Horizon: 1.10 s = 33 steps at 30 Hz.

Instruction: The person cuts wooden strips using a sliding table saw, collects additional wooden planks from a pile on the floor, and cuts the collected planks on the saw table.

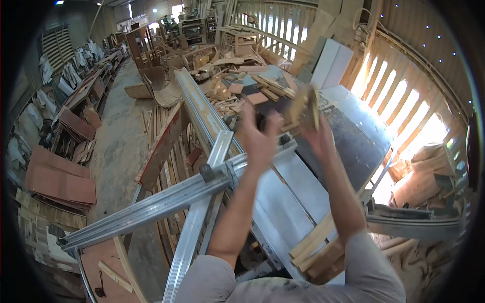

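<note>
My right hand (319,135) is raised over the machine table and closed on short wooden blocks (302,108), which motion smears; their exact number is unclear. To its left, my left hand (260,139) is lifted with thumb and fingers spread apart, and nothing shows in its grasp. Both hands hang above the far part of a table saw's metal top (290,187). Beneath the left forearm runs a long aluminium fence rail (151,211), with a black knob (206,172) on it.
Wood offcuts (268,88) lie heaped beyond the hands. Several wooden strips (318,247) rest beside my right elbow. Long boards (164,146) lean left of the saw. Reddish panels (60,177) stand across the aisle. A slatted wall (399,101) rises at right.
</note>
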Available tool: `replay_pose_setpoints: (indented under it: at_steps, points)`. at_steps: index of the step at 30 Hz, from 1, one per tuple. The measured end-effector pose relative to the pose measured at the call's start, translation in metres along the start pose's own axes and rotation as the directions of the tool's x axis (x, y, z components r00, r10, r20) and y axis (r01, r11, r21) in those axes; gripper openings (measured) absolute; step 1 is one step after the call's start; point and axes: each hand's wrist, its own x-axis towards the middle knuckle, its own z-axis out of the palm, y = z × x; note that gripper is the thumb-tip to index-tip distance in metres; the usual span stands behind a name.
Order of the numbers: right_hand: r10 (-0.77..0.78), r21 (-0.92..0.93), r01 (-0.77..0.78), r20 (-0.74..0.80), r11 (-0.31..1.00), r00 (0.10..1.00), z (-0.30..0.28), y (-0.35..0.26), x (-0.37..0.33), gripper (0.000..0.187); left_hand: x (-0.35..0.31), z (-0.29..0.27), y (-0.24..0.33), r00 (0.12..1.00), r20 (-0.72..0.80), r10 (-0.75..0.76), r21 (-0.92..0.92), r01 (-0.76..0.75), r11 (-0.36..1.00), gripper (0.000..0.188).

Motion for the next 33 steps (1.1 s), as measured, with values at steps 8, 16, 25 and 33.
replay_pose_setpoints:
  at_steps: [8, 16, 25, 33]
  points:
    - [0.219, -0.538, -0.049, 0.256, 0.841, 0.942, 0.074, 0.004, -0.107, 0.037, -0.088, -0.151, 0.231, 0.747, 0.332, 0.576, -0.212, -0.536, 0.817, 0.068]
    - [0.632, -0.603, -0.458, 0.101, 0.653, 0.768, -0.038, 0.12, -0.34, 0.027, -0.155, -0.195, 0.258, 0.904, 0.332, 0.269, -0.007, -0.282, 0.959, 0.071]
    - [0.882, -0.961, -0.168, 0.122, 0.22, 0.456, -0.053, 0.23, -0.508, 0.039, -0.217, -0.223, 0.27, 0.969, 0.222, 0.113, -0.226, -0.061, 0.972, 0.08]
    - [0.644, -0.938, -0.091, -0.297, -0.334, 0.705, -0.167, 0.318, -0.582, 0.035, -0.282, -0.233, 0.29, 0.968, 0.25, 0.034, -0.272, 0.037, 0.961, 0.088]
